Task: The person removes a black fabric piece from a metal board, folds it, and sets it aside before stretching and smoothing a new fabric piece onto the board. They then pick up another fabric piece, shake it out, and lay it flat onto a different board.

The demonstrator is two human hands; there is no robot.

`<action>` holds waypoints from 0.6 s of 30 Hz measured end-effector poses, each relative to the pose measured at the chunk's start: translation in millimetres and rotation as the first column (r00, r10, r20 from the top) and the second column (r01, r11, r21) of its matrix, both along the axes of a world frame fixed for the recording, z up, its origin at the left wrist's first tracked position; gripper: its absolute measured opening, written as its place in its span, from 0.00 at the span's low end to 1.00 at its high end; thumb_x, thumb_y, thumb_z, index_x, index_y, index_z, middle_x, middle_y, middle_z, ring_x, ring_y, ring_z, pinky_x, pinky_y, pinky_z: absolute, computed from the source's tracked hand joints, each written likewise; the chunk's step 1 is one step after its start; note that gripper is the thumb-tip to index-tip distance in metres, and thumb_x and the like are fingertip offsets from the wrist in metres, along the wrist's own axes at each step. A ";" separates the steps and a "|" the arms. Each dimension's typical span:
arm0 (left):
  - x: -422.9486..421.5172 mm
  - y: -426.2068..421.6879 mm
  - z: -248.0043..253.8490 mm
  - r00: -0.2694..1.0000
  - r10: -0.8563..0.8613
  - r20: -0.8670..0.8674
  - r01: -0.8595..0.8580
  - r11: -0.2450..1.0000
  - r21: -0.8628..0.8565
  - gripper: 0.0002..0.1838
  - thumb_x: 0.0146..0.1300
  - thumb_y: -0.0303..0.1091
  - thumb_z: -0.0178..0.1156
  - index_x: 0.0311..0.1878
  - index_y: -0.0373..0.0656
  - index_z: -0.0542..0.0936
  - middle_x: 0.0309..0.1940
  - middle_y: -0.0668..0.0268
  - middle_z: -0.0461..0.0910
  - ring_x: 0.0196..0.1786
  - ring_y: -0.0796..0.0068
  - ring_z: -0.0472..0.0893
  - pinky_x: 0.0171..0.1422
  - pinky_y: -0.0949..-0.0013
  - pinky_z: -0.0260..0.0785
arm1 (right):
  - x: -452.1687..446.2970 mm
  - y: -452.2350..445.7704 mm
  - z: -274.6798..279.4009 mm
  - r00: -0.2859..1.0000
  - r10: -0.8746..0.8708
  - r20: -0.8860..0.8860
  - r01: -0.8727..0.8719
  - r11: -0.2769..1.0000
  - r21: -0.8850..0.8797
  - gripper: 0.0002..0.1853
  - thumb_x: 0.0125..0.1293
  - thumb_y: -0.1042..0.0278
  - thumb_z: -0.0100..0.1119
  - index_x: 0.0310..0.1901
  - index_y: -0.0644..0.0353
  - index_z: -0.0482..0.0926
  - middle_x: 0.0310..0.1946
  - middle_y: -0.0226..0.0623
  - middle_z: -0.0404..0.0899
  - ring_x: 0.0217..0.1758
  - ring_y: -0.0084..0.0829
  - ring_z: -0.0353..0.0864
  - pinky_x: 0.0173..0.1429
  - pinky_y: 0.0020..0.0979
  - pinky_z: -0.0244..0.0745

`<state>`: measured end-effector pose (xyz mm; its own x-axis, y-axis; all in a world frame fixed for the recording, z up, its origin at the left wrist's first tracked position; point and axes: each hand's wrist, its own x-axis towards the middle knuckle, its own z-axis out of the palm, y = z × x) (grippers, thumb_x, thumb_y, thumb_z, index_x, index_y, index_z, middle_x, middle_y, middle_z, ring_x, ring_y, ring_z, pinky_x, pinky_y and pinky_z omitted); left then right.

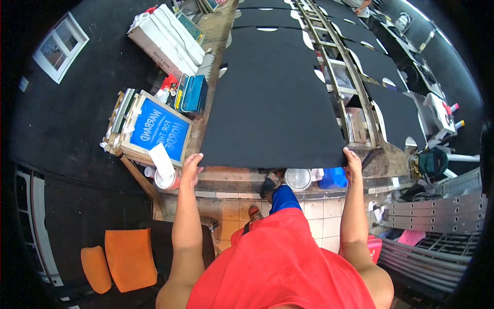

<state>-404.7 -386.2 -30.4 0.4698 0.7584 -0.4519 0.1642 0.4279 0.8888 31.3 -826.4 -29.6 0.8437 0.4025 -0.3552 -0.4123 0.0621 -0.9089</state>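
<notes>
A large sheet of black fabric point(267, 103) stretches away from me along a long table, flat and smooth. My left hand point(190, 169) grips its near left corner, with the thumb on top. At the near right corner, my right hand point(353, 164) holds the same sheet in the same way. The near edge runs straight between both hands, just past the table's end. White shapes show at several spots along the sheet's sides and far edge. More black fabric pieces point(393, 110) lie in a row on the right, beyond a wooden rail frame point(337, 67).
Left stand a blue printing screen point(159, 126), a teal metal box point(193, 94) and stacked white boxes point(167, 41). A round-lidded bucket point(298, 179) and blue container point(333, 178) sit below the table end. An orange chair point(130, 260) is lower left; metal racks point(437, 211) lie right. Another person point(358, 6) is at the far right.
</notes>
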 end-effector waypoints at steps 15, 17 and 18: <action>-23.1 -25.2 3.5 1.000 0.005 0.017 -0.004 0.999 -0.051 0.06 0.62 0.43 0.63 0.37 0.58 0.76 0.35 0.80 0.77 0.41 0.82 0.73 0.43 0.69 0.63 | -18.5 -27.3 -6.5 0.999 0.029 -0.033 -0.030 0.999 -0.031 0.10 0.68 0.61 0.62 0.37 0.60 0.80 0.28 0.29 0.80 0.28 0.24 0.77 0.32 0.26 0.70; -26.5 -29.9 5.8 1.000 -0.001 0.006 0.002 0.998 -0.062 0.05 0.61 0.42 0.62 0.37 0.57 0.76 0.34 0.79 0.77 0.40 0.82 0.74 0.43 0.69 0.63 | -33.4 -19.6 2.6 0.993 -0.117 -0.027 0.117 0.993 0.001 0.09 0.68 0.61 0.62 0.34 0.56 0.78 0.27 0.27 0.77 0.27 0.22 0.74 0.29 0.26 0.66; -29.0 -30.7 3.9 1.000 0.000 0.006 0.000 0.998 -0.061 0.05 0.61 0.42 0.62 0.37 0.57 0.76 0.34 0.79 0.77 0.40 0.82 0.74 0.43 0.69 0.63 | -35.2 -22.5 3.5 0.993 -0.116 -0.028 0.116 0.993 0.001 0.09 0.68 0.61 0.62 0.34 0.56 0.78 0.27 0.27 0.77 0.27 0.22 0.74 0.29 0.26 0.66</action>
